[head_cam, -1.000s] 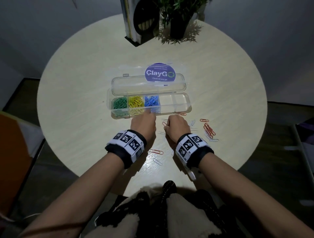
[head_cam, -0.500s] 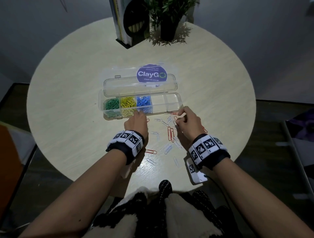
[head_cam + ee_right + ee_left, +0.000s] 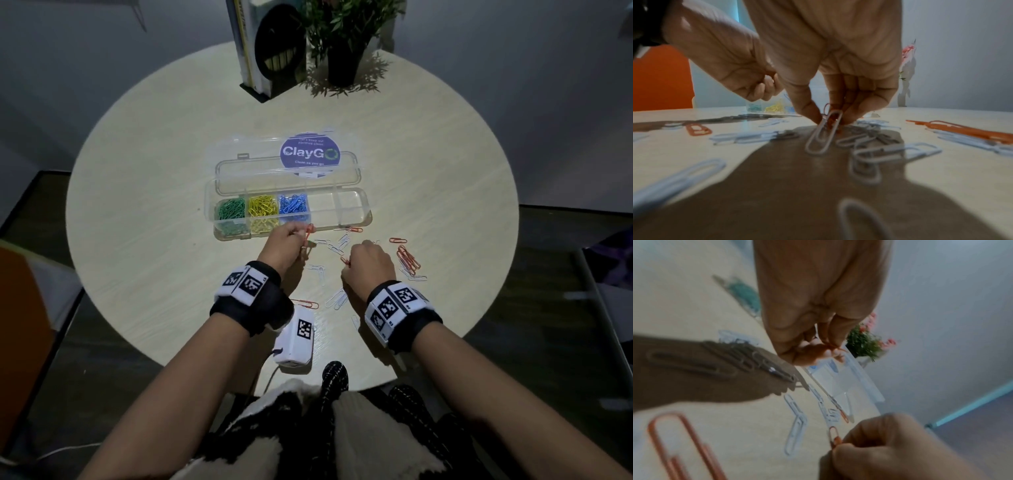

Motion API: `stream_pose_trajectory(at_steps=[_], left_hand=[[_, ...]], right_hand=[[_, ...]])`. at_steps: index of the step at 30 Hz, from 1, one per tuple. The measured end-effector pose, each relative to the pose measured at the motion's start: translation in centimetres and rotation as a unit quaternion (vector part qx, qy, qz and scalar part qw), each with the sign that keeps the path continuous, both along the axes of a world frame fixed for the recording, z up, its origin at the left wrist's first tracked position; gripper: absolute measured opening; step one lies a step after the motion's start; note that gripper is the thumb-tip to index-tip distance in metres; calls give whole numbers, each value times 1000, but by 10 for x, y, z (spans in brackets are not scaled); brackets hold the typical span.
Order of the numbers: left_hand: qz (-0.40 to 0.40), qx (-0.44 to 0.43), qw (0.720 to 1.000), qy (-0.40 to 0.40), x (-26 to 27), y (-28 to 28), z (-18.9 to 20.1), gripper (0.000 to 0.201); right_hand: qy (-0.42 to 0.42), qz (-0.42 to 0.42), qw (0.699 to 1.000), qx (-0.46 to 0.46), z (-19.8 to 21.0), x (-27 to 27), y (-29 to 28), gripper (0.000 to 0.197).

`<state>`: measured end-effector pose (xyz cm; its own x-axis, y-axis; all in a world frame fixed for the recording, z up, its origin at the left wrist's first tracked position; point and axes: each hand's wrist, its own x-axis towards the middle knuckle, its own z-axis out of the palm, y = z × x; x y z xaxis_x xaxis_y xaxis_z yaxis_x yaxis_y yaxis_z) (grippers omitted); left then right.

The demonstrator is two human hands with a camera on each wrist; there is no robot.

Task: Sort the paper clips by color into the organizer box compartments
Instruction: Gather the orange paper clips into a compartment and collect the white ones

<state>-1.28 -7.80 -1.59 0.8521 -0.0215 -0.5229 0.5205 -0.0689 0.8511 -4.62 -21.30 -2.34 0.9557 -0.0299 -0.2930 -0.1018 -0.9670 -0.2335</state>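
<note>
**Round table, red clips in both pinches**

Head view: round table [image 3: 137, 205]; left hand [image 3: 287, 241] pinches a red clip [image 3: 309, 230], organizer box [image 3: 356, 219] just beyond, empty compartments rightward.

Left wrist: blurred pinch.

Right wrist: right hand [image 3: 830, 73] pinches red clips [image 3: 828, 107]; a white clip [image 3: 824, 134] leans against its fingertips.

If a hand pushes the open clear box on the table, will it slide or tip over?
The clear box is long, low and flat, so it likely slides rather than tips. It probably weighs little: thin plastic, two compartments empty. Its open lid may wobble.
</note>
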Motion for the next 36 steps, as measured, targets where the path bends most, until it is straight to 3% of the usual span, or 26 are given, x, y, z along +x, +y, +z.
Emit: stream_pose_trajectory(at_steps=[3,6,8,10,13,16,22,26,28,31,34,36], left_hand=[[79,-182,976,91,-6,3,-4,33],[129,-275,938,165,-14,7,-8,40],[151,-275,931,186,-19,6,-9,52],[158,-261,931,202,-24,3,-10,52],[181,-269,922,211,-30,-5,-9,53],[244,-300,896,216,-32,-12,-10,45],[235,-317,899,193,-40,-5,-17,38],[231,-332,894,193,-43,9,-18,43],[220,-301,907,197,-44,19,-18,44],[223,-302,907,188,-45,38,-15,43],[240,-320,900,172,-44,56,-15,43],[250,-320,899,164,-44,63,-14,43]], right_hand=[[2,8,1000,3,0,0,0,19],[-4,-1,999,44,4,1,-3,16],[-26,-41,992,112,10,2,-5,11],[-56,-65,979,184,20,3,-3,8],[-76,-26,965,251,34,0,10,7],[-68,33,970,233,39,-4,26,13],[-51,117,976,175,42,-9,47,15],[-106,90,963,231,48,-11,51,12],[-135,50,955,258,46,-9,47,10],[-70,40,973,217,29,-12,44,11],[42,103,984,137,7,-24,49,10],[65,129,983,111,-1,-30,51,13]])
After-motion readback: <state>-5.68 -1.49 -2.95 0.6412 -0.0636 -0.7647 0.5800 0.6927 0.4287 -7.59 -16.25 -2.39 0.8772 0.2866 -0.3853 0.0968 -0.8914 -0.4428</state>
